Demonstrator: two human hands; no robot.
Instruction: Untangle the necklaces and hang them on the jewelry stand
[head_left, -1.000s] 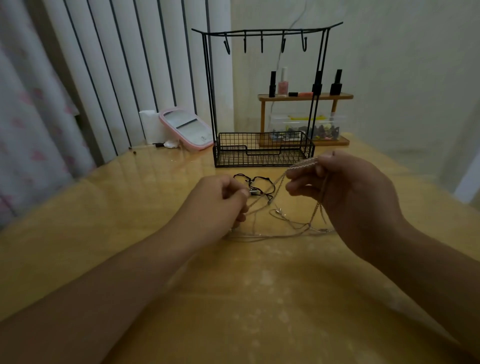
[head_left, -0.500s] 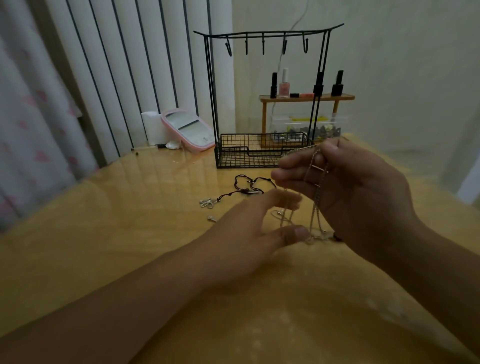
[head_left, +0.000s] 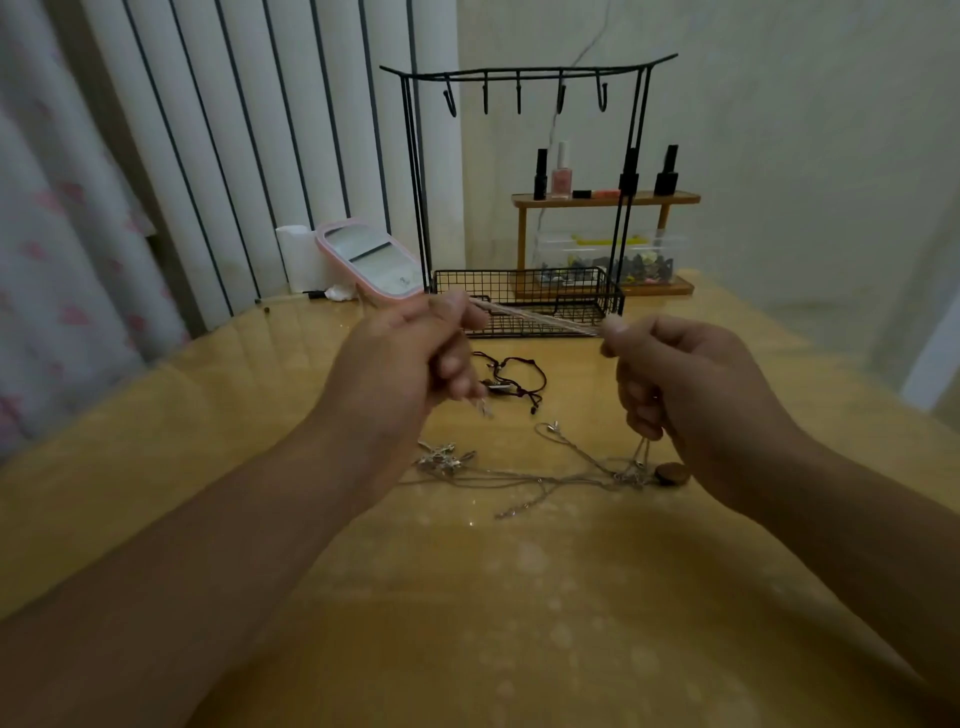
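A pale silver chain necklace (head_left: 540, 318) is stretched taut between my two hands above the table. My left hand (head_left: 410, 364) pinches one end, and my right hand (head_left: 685, 384) pinches the other. More thin chain hangs below my right hand into a tangle of silver necklaces (head_left: 519, 475) lying on the table. A dark red cord necklace (head_left: 514, 376) lies behind that tangle. The black wire jewelry stand (head_left: 524, 197) stands beyond, its top hooks bare and a mesh basket at its base.
The wooden table (head_left: 493, 597) has a glossy top. A pink-framed mirror (head_left: 371, 262) and a white box lean at the back left by vertical blinds. A small wooden shelf (head_left: 605, 200) with nail polish bottles stands behind the stand. A round brown bead (head_left: 671, 473) lies by the tangle.
My left hand rose from the table and took hold of the chain. Both hands moved apart, pulling the chain straight in front of the stand's basket.
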